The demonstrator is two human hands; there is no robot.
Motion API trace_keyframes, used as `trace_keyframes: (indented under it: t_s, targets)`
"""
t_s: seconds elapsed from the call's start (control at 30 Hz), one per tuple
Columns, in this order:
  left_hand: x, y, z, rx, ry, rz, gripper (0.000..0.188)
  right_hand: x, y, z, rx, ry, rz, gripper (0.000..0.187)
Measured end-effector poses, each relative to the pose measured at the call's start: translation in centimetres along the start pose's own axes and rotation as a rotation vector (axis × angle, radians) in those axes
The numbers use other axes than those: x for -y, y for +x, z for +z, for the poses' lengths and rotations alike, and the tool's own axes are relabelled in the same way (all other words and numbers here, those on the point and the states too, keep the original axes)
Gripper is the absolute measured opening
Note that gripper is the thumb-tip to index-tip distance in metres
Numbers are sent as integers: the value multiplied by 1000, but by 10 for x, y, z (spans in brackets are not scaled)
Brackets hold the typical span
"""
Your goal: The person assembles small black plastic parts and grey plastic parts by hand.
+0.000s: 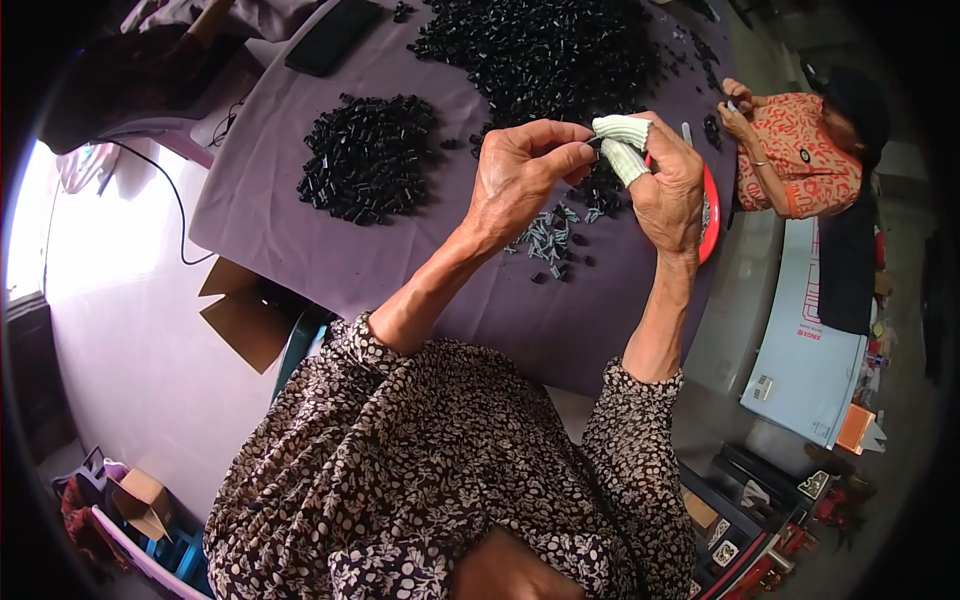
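Above the cloth-covered table, my two hands meet at the fingertips. My left hand (510,175) pinches a small black piece (595,143) between thumb and forefinger. Pale cloth finger covers (625,130) sit on the thumb and forefinger of my right hand (668,195), which close on the other side of that piece. Whatever else lies between those covered tips is hidden. Below my hands are scattered small pale silvery pieces (545,240) with a few black ones. A heap of short black parts (365,158) lies left of my left hand.
A larger black heap (545,55) spreads across the far side of the purple tablecloth (450,310). Beside my right wrist shows a red tray's rim (712,215). A flat black object (333,37) lies far left. At right, another person (800,155) works; an open cardboard box (245,320) stands below left.
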State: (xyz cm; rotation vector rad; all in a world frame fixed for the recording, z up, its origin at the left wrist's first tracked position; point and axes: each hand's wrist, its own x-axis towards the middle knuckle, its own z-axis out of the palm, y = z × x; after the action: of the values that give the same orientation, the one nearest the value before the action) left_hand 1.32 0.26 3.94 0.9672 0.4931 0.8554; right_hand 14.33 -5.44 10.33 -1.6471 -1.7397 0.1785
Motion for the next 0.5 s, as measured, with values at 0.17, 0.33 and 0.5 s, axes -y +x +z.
trace_keyframes:
  t_s: [0.17,0.33,0.5]
  targets:
    - [3,0,-1,-3,-40,-21,16,-2,0,4,11,-83,-46,22]
    - [11,6,-8,59,-191,-147,16,-14,-5,9,14,-60,0,25]
    - [21,11,-10,21,-410,-272,17,-13,-6,9,21,-233,-36,30]
